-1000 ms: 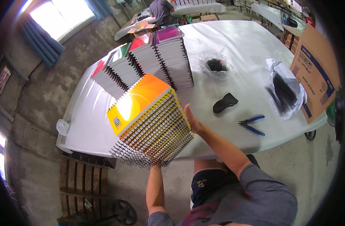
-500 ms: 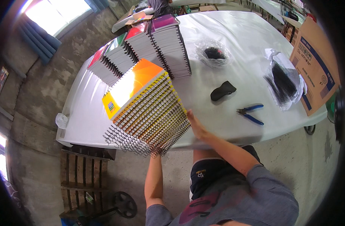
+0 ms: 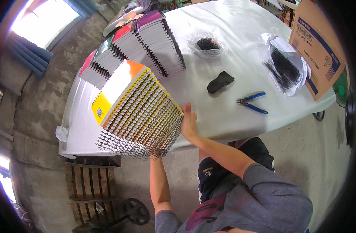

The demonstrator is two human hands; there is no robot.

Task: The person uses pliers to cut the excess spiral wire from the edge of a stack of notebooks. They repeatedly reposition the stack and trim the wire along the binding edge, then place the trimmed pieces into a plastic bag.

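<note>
A thick stack of spiral-bound notebooks point(image 3: 141, 110) with a yellow and orange cover stands tilted at the table's near edge, its rows of coils facing me. Loose black coil ends point(image 3: 117, 145) stick out past its lower left side. My left hand point(image 3: 155, 153) holds the stack from below, its fingers mostly hidden by the coils. Against the stack's right side presses my right hand point(image 3: 188, 123), closed at its edge with the thumb side up. Behind it stand taller stacks of bound notebooks point(image 3: 162, 48) with purple, red, green and pink covers.
Blue-handled cutting pliers point(image 3: 252, 103) and a black pouch-like object point(image 3: 220, 82) lie to the right. Farther off are a clear plastic bag with black contents point(image 3: 207, 44), black coils in white wrapping point(image 3: 283, 66) and a cardboard box point(image 3: 318, 50). A wooden pallet point(image 3: 90, 186) is below left.
My right hand has shifted along the stack's right side, its fingers more curled now. The whole view has turned slightly; the stack stays tilted in my hands.
</note>
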